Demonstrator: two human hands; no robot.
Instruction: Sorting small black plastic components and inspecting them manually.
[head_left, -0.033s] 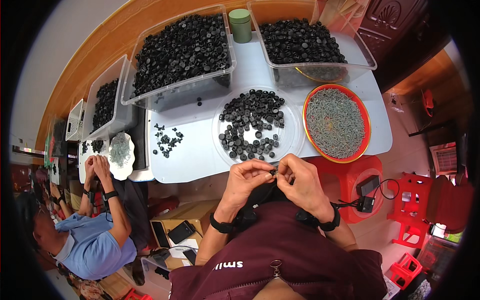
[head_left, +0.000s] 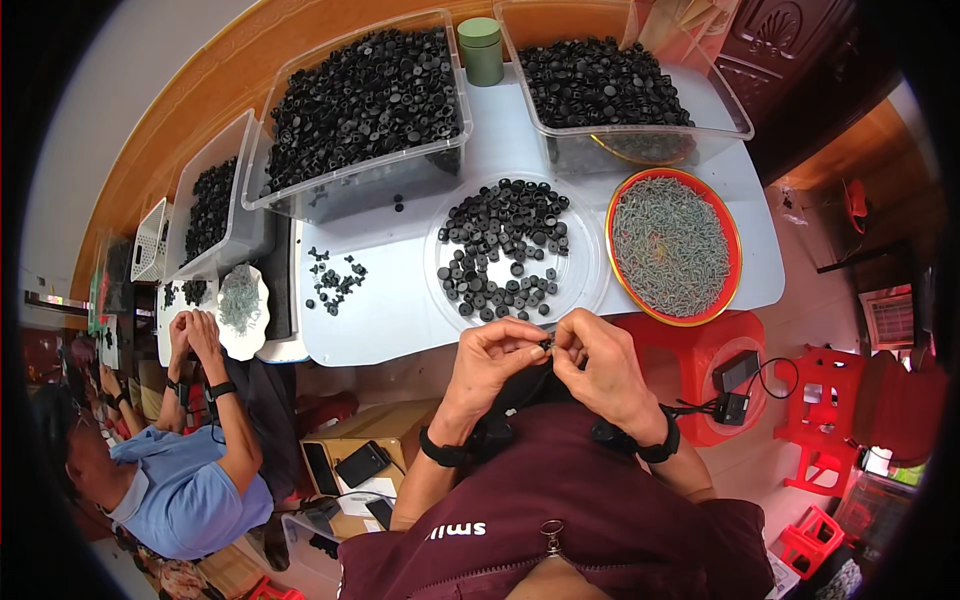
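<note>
You wear a dark maroon jacket (head_left: 640,525). On its chest there are white printed letters (head_left: 460,531), and near the neck runs a dark zipper (head_left: 470,578) with a ring-shaped pull (head_left: 552,528). Behind your left hand (head_left: 490,365), a black band (head_left: 440,452) goes around the wrist, with a dark block (head_left: 492,437) on its inner side. Behind your right hand (head_left: 608,368) you have a similar black strap (head_left: 664,442) and a second block (head_left: 607,431).
</note>
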